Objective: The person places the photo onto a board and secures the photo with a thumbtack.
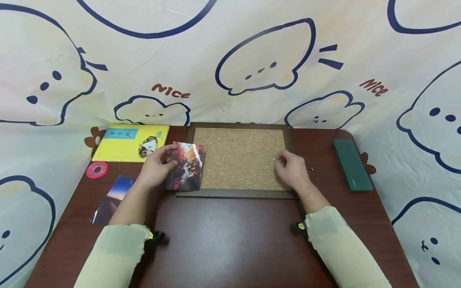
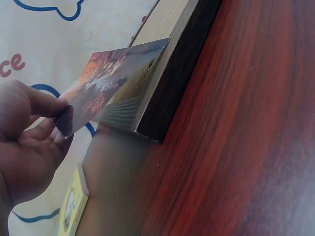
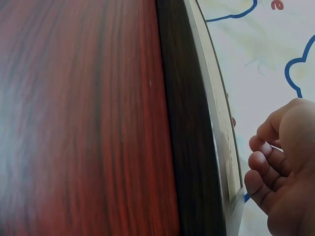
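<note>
My left hand (image 1: 157, 167) pinches a glossy photo card (image 1: 188, 168) by its left edge, between thumb and fingers. The card carries a red and orange scene and overlaps the left side of the framed cork board (image 1: 241, 160). In the left wrist view the card (image 2: 106, 81) is tilted, its far corner right at the board's frame (image 2: 170, 64). Over the board's right side, my right hand (image 1: 291, 168) has its thumb and index finger together on a small pale pin (image 1: 273, 159). The right wrist view shows its other fingers (image 3: 261, 164) curled; the pin is hidden there.
A yellow book (image 1: 122, 146) lies at the back left, with a pink ring-shaped roll (image 1: 97, 170) before it. Another photo card (image 1: 117, 196) rests beside my left forearm. Right of the board are a tiny shiny piece (image 1: 311, 169) and a green box (image 1: 353, 165).
</note>
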`<move>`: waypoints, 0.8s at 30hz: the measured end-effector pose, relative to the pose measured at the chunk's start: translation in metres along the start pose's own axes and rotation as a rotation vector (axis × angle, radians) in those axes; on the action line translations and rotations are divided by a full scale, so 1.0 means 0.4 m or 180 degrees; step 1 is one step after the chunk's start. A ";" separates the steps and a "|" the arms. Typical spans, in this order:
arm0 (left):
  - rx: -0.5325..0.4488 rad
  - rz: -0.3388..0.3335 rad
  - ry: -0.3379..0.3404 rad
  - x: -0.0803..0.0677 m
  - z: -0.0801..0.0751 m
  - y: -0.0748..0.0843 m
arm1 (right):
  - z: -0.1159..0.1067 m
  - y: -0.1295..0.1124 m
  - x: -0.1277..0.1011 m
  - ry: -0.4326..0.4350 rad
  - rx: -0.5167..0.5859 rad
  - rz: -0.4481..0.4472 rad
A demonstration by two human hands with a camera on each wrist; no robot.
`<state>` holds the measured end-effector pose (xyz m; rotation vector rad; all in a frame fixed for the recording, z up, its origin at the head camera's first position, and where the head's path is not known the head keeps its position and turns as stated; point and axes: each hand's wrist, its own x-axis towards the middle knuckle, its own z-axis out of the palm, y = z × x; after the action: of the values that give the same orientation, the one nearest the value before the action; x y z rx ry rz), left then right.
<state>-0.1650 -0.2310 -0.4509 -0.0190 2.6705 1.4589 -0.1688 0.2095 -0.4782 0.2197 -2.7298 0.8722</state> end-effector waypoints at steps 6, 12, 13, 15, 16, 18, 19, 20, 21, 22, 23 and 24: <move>-0.0179 -0.0063 0.0019 0.019 0.022 0.009 | 0.023 -0.022 0.012 -0.0107 0.0117 0.0057; -0.0297 -0.0145 0.0030 0.040 0.048 0.022 | 0.050 -0.048 0.023 -0.0246 0.0110 0.0077; -0.0296 -0.0170 0.0023 0.043 0.053 0.024 | 0.055 -0.053 0.025 -0.0273 0.0103 0.0072; -0.0297 -0.0189 0.0010 0.049 0.062 0.028 | 0.065 -0.062 0.030 -0.0317 0.0082 0.0081; -0.0305 -0.0191 0.0006 0.053 0.067 0.030 | 0.070 -0.066 0.033 -0.0342 0.0092 0.0081; -0.0306 -0.0186 0.0015 0.060 0.076 0.033 | 0.079 -0.078 0.039 -0.0383 0.0109 0.0083; -0.0303 -0.0164 0.0016 0.064 0.081 0.035 | 0.083 -0.084 0.043 -0.0396 0.0108 0.0090; -0.0280 -0.0152 0.0019 0.067 0.085 0.037 | 0.086 -0.090 0.047 -0.0409 0.0098 0.0098; -0.0265 -0.0148 0.0025 0.071 0.089 0.039 | 0.089 -0.098 0.051 -0.0425 0.0088 0.0101; -0.0254 -0.0141 0.0033 0.075 0.093 0.041 | 0.091 -0.104 0.055 -0.0420 0.0043 0.0089; -0.0243 -0.0140 0.0037 0.079 0.097 0.043 | 0.094 -0.111 0.058 -0.0423 0.0016 0.0083; -0.0232 -0.0126 0.0034 0.083 0.101 0.044 | 0.096 -0.117 0.062 -0.0433 -0.0004 0.0070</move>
<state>-0.1957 -0.1864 -0.4607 -0.0847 2.6081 1.5478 -0.1898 0.1475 -0.4756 0.2582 -2.8632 0.8920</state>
